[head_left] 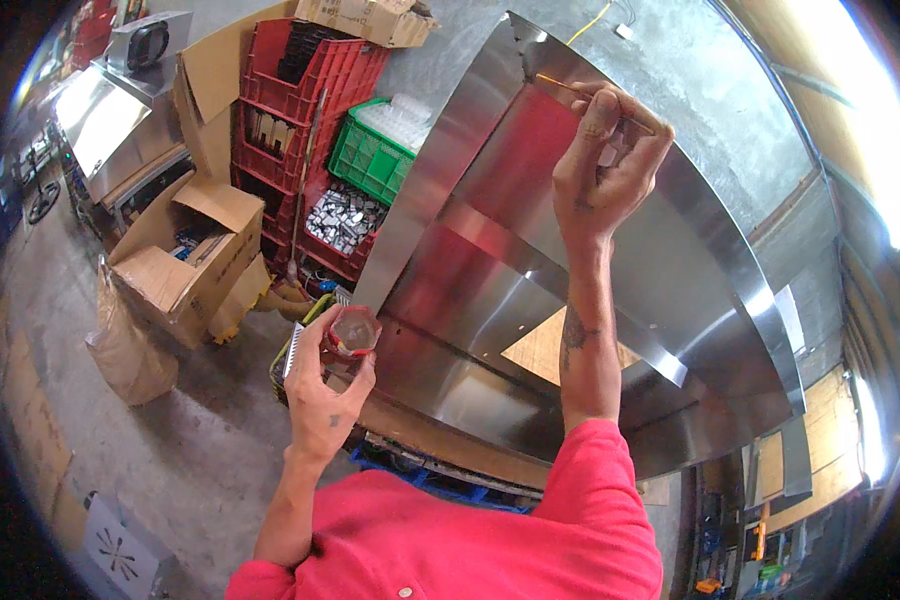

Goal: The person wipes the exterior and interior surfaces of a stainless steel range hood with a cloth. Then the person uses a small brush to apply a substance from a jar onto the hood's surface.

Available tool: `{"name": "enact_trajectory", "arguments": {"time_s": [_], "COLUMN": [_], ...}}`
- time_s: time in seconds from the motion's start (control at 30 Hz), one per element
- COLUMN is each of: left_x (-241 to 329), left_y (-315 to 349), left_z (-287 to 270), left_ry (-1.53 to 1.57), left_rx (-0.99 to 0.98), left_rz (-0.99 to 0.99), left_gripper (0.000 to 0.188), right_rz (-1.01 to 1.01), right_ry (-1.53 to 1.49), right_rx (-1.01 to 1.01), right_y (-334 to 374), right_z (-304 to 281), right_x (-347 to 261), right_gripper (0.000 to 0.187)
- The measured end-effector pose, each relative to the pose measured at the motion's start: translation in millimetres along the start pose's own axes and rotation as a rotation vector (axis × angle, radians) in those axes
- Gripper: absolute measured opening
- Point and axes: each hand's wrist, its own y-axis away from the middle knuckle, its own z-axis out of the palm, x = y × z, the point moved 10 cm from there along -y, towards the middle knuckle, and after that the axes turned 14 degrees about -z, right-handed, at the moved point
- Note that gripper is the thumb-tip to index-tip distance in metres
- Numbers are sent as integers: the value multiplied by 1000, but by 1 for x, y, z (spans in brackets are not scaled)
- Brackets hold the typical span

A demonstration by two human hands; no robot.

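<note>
My left hand (320, 400) grips a small hexagonal cup (353, 332) with a red rim, its open top facing up; I cannot make out what is in it. My right hand (610, 165), raised at the far side, pinches a thin orange-brown stick (560, 84), perhaps a fine brush. The stick's tip points left, close to a dark seam near the far corner of a large shiny sheet-metal piece (660, 240). From this view I cannot tell whether the tip touches the metal. Under my right forearm, the metal piece has a rectangular cutout with wood showing through.
Stacked red crates (270, 150), a green crate (370, 145) and a bin of small metal parts (345, 220) stand beyond the left edge. Open cardboard boxes (195, 250) sit on the floor. A blue pallet (470, 492) shows beneath the metal's near edge.
</note>
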Motion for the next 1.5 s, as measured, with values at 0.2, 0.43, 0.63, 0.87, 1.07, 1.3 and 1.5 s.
{"name": "enact_trajectory", "arguments": {"time_s": [0.2,0.43,0.63,0.87,1.07,1.3,1.5], "left_x": [-7,-8,-3,-4,-3,-2,-2], "left_y": [0,0,1,5,7,9,9], "left_z": [-4,-5,-2,-3,-2,-3,-3], "left_ry": [33,92,70,91,74,79,53], "left_rx": [-9,-24,-45,-40,-47,-46,-37], "left_rz": [-36,-73,-72,-51,-58,-48,-46], "left_gripper": [62,62,62,61,60,61,61], "right_rz": [36,-36,53,12,-26,3,13], "right_ry": [4,89,32,19,67,45,32], "right_rx": [-23,-38,-35,-53,-71,-37,-33], "right_y": [7,8,10,10,10,10,10], "right_z": [3,6,8,10,10,7,7], "right_x": [15,14,21,20,19,20,20], "right_gripper": [15,16,15,26,26,19,16]}}
